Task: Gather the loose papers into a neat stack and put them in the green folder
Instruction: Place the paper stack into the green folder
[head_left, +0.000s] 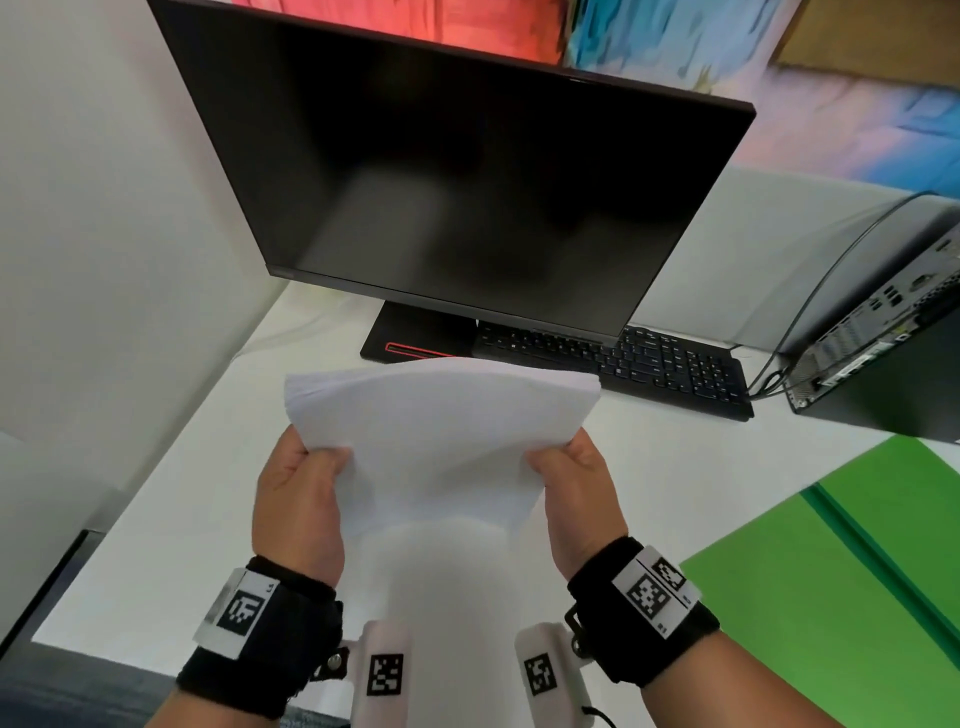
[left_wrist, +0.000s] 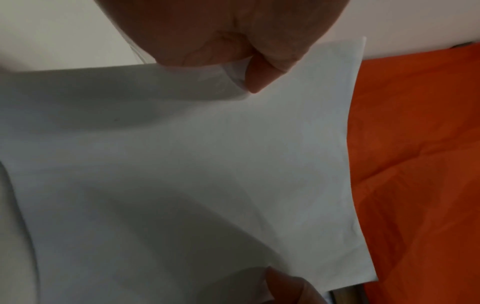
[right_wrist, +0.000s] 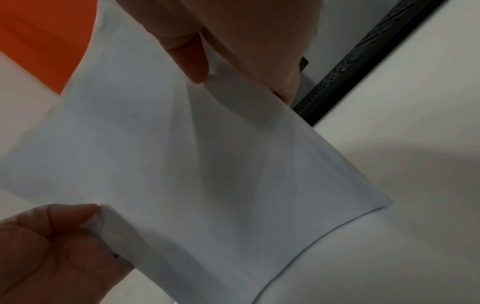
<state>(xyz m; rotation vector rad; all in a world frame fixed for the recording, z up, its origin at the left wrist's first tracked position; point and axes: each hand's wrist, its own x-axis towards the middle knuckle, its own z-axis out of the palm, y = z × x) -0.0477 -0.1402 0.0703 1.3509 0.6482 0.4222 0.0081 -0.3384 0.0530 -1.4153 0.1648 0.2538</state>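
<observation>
Paper stack (head_left: 441, 431) held above desk (head_left: 156, 545), in front of monitor (head_left: 457, 182). Left hand (head_left: 298, 512) and right hand (head_left: 576, 499) pinch its side edges. Keyboard (head_left: 649, 364) under monitor; computer tower (head_left: 883, 338) right of monitor. Green folder (head_left: 857, 571) open, right of stack.

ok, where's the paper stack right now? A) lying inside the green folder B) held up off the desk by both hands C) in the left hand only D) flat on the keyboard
B: the left hand and right hand each grip a side of the paper stack, bowed above the desk, while the green folder lies open to the right without it.
</observation>
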